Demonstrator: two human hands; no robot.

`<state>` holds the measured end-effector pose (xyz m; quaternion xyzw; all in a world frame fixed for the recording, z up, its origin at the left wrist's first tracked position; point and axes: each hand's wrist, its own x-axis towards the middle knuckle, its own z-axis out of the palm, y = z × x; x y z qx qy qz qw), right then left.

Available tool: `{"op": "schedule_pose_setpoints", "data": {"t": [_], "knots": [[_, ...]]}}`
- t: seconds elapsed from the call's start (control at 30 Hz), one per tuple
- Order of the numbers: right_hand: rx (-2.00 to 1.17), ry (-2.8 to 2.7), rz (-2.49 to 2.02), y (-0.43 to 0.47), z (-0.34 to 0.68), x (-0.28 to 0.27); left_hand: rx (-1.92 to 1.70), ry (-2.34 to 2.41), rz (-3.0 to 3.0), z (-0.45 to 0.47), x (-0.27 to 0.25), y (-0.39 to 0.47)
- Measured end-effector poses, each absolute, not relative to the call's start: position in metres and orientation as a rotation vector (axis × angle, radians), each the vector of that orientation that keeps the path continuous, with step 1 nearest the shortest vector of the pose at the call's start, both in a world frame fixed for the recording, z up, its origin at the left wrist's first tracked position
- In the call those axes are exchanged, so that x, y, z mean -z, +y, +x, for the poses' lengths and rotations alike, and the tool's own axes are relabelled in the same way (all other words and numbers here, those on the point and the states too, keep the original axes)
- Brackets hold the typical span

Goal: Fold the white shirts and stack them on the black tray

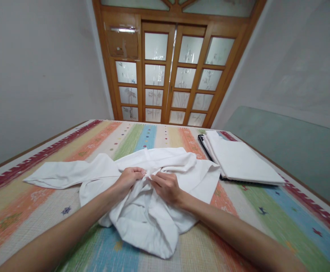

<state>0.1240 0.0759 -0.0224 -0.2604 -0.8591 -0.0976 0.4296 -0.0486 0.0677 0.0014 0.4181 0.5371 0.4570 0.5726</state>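
A crumpled white long-sleeved shirt [148, 226] lies spread in front of me, one sleeve [68, 173] stretched out to the left. Near its upper middle, my left hand [129, 179] pinches the white fabric between thumb and fingers. Right beside it, my right hand [166, 185] is closed on the same garment, fingertips almost meeting those of the left. Folds of cloth hang down below both hands toward me. Any button or small fastening between the fingertips is too small to make out.
The shirt rests on a table with a striped, multicoloured cloth [77, 215]. To the right lies a folded stack of white garments [241, 158] with something dark beneath. A green board or panel [289, 139] stands along the right wall. Wooden glass doors [167, 71] are behind the table.
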Motion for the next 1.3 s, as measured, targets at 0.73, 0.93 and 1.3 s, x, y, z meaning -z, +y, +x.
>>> {"op": "schedule_pose_setpoints", "data": {"t": [0.73, 0.93, 1.3], "knots": [[-0.921, -2.301, -0.824, 0.123, 0.207, -0.038, -0.699, 0.998, 1.674, -0.095, -0.069, 0.06], [-0.231, -2.388, -1.064, 0.138, 0.185, -0.028, -0.791, 1.261, 1.905, -0.079, -0.032, 0.063], [0.176, -2.298, -1.591, 0.193, 0.139, -0.047, -0.365, 1.484, 2.374, -0.072, 0.011, 0.053]]}}
